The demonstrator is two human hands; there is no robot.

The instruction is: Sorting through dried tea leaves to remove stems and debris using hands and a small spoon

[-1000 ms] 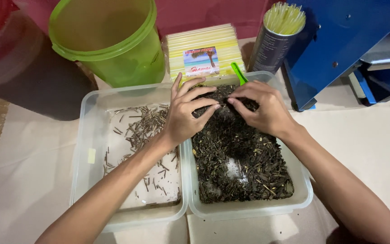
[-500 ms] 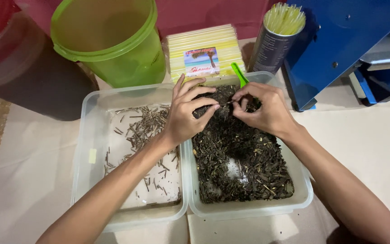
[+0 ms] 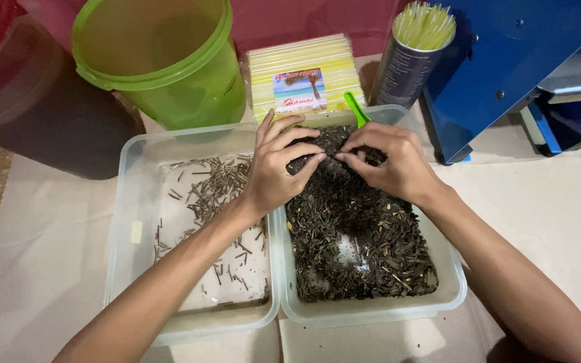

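From the head view, both hands meet over the far end of the right-hand clear tub point(image 3: 452, 296), which sits at the near edge of the tabletop point(image 3: 546, 215) and is nearly full of dark dried leaf mix point(image 3: 358, 242). The left hand point(image 3: 278, 168) and right hand point(image 3: 391, 161) each have a narrow fingertip grip pinching at the mix. The left tub point(image 3: 126, 222) holds a thin scatter of picked-out stems point(image 3: 213, 191), so sorting seems early, most mix unsorted
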